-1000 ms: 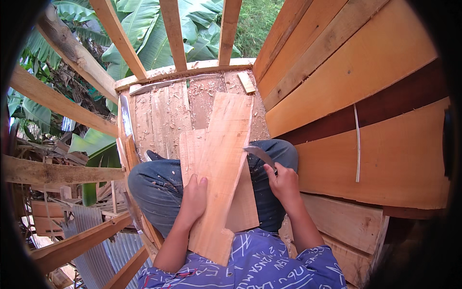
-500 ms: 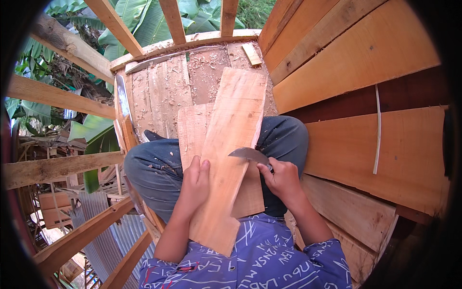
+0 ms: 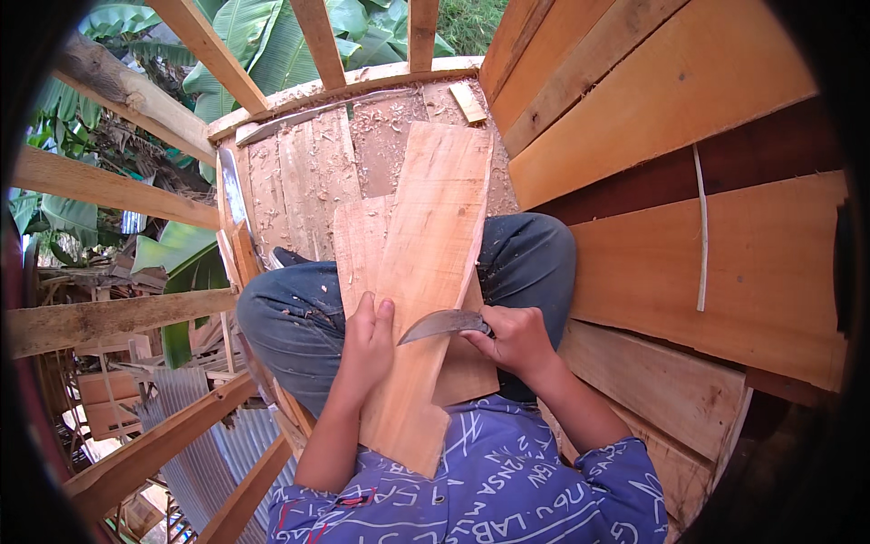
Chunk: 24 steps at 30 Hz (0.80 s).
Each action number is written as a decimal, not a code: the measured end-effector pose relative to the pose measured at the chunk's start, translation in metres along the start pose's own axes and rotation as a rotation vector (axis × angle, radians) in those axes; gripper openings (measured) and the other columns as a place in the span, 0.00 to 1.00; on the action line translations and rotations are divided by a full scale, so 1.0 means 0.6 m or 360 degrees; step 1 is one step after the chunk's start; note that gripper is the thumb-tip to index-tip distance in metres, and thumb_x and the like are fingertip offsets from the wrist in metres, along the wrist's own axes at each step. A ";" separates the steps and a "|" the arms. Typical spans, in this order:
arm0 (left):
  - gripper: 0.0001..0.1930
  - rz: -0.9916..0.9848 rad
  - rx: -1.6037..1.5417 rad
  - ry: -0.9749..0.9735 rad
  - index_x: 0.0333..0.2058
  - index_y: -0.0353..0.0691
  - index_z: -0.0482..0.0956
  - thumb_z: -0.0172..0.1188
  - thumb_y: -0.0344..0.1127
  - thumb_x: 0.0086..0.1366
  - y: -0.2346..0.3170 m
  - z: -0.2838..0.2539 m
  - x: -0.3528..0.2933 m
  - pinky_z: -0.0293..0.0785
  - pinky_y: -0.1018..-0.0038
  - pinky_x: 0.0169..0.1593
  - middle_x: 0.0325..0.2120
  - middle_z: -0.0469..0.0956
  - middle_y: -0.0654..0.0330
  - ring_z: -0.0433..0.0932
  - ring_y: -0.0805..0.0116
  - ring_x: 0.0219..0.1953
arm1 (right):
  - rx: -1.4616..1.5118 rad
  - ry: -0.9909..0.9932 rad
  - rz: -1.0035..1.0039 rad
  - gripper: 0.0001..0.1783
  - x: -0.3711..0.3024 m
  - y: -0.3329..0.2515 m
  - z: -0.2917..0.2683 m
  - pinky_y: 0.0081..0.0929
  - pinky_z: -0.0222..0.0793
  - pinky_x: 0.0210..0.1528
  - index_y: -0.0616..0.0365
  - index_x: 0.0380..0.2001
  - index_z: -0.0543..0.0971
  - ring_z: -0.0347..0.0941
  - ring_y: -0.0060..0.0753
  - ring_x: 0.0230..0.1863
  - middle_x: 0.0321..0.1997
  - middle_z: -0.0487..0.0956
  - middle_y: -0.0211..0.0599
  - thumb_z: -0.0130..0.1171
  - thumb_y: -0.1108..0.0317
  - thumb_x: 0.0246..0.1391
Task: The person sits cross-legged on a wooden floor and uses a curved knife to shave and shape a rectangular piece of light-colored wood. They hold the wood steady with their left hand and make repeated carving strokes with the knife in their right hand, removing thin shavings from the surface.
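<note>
A long wooden board [image 3: 435,218], notched near its lower right corner, slants across my lap with its lower end against my shirt. Under it lies a second, paler board [image 3: 361,238], partly covered. My left hand [image 3: 367,340] is closed on the left edge of the top board. In my right hand [image 3: 517,337] is a knife with a broad curved blade [image 3: 444,323]; my fingers wrap its handle, hiding most of it. The blade lies across the board's right edge, its tip pointing left toward my left hand.
Wood shavings litter the plank floor [image 3: 304,181] ahead. A small wood offcut [image 3: 468,102] lies at the far end. Wooden rails [image 3: 118,319] stand along the left, plank walls [image 3: 707,245] on the right. A long flat blade [image 3: 233,186] leans at the left floor edge.
My right hand has drawn the knife down and left, closer to my body, along the board's right edge. My left hand stays on the board, which has shifted slightly left at its far end.
</note>
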<state>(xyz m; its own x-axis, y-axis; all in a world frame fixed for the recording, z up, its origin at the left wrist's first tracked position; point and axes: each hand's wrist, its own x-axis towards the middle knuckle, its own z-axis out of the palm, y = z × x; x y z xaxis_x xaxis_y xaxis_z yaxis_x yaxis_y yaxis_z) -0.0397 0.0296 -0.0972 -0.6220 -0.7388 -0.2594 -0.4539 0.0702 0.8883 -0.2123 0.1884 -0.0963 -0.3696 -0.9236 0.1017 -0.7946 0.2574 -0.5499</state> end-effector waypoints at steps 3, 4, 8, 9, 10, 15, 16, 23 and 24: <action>0.20 -0.0027 -0.0107 -0.0011 0.39 0.24 0.70 0.43 0.41 0.74 -0.010 0.000 -0.005 0.69 0.65 0.40 0.29 0.75 0.41 0.74 0.63 0.34 | 0.0402 0.0168 0.0986 0.25 0.037 0.061 -0.020 0.41 0.65 0.20 0.63 0.22 0.77 0.74 0.54 0.19 0.15 0.73 0.50 0.57 0.50 0.60; 0.19 -0.0038 -0.0091 -0.0018 0.39 0.24 0.70 0.44 0.41 0.74 -0.009 0.000 -0.003 0.69 0.66 0.40 0.29 0.75 0.41 0.74 0.63 0.34 | 0.0365 0.0232 0.0887 0.26 0.037 0.066 -0.027 0.40 0.64 0.21 0.66 0.22 0.77 0.74 0.56 0.20 0.15 0.72 0.55 0.54 0.52 0.63; 0.19 -0.0072 -0.0033 -0.0003 0.38 0.24 0.70 0.44 0.41 0.74 -0.005 0.001 -0.004 0.70 0.66 0.40 0.29 0.76 0.42 0.74 0.64 0.34 | 0.0513 -0.0007 0.0635 0.24 0.006 0.008 -0.008 0.35 0.63 0.21 0.66 0.24 0.78 0.71 0.47 0.17 0.14 0.72 0.51 0.57 0.52 0.61; 0.19 -0.0065 -0.0024 0.0024 0.38 0.25 0.70 0.44 0.40 0.74 -0.009 0.002 -0.002 0.70 0.66 0.40 0.29 0.76 0.42 0.74 0.64 0.34 | 0.0666 -0.0102 0.0715 0.24 0.005 0.006 -0.003 0.33 0.63 0.21 0.65 0.24 0.78 0.70 0.40 0.15 0.14 0.73 0.46 0.58 0.52 0.61; 0.18 -0.0034 -0.0036 0.0023 0.39 0.25 0.70 0.45 0.40 0.74 -0.020 0.006 0.001 0.70 0.66 0.40 0.29 0.76 0.43 0.74 0.64 0.34 | 0.0804 -0.0086 0.0731 0.22 0.006 0.005 0.006 0.31 0.63 0.21 0.65 0.25 0.78 0.68 0.32 0.16 0.14 0.73 0.41 0.58 0.54 0.61; 0.17 -0.0068 -0.0185 -0.0086 0.40 0.26 0.70 0.48 0.39 0.72 -0.017 -0.001 0.014 0.71 0.65 0.41 0.32 0.79 0.43 0.77 0.65 0.36 | 0.1308 -0.0099 0.0619 0.15 0.015 -0.066 0.039 0.18 0.55 0.21 0.62 0.24 0.76 0.61 0.11 0.20 0.17 0.70 0.20 0.61 0.62 0.60; 0.17 -0.0140 -0.0253 -0.0103 0.42 0.26 0.71 0.49 0.39 0.72 -0.004 -0.005 0.007 0.72 0.66 0.42 0.33 0.79 0.43 0.78 0.64 0.37 | 0.1367 -0.0020 0.0666 0.14 0.010 -0.080 0.053 0.17 0.56 0.21 0.62 0.26 0.77 0.62 0.10 0.19 0.17 0.71 0.21 0.62 0.63 0.59; 0.27 -0.0069 -0.0267 -0.0080 0.50 0.25 0.70 0.53 0.49 0.69 0.015 -0.038 0.011 0.73 0.61 0.51 0.43 0.77 0.34 0.79 0.44 0.48 | 0.1638 -0.0071 0.0774 0.10 0.031 -0.126 0.056 0.18 0.61 0.24 0.64 0.27 0.78 0.67 0.12 0.23 0.20 0.74 0.22 0.62 0.68 0.58; 0.28 -0.0050 -0.0235 -0.0084 0.51 0.25 0.70 0.53 0.50 0.69 -0.009 -0.027 -0.006 0.73 0.60 0.52 0.43 0.77 0.33 0.78 0.43 0.49 | 0.1600 -0.0141 0.0828 0.10 0.017 -0.123 0.055 0.17 0.60 0.23 0.63 0.26 0.77 0.66 0.11 0.22 0.19 0.73 0.21 0.62 0.68 0.58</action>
<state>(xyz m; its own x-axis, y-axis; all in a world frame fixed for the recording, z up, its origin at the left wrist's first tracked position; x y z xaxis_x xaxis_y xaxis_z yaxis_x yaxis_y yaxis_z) -0.0245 0.0210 -0.0950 -0.6433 -0.7026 -0.3041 -0.3772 -0.0547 0.9245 -0.1414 0.1504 -0.0819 -0.4746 -0.7984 -0.3706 0.2071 0.3079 -0.9286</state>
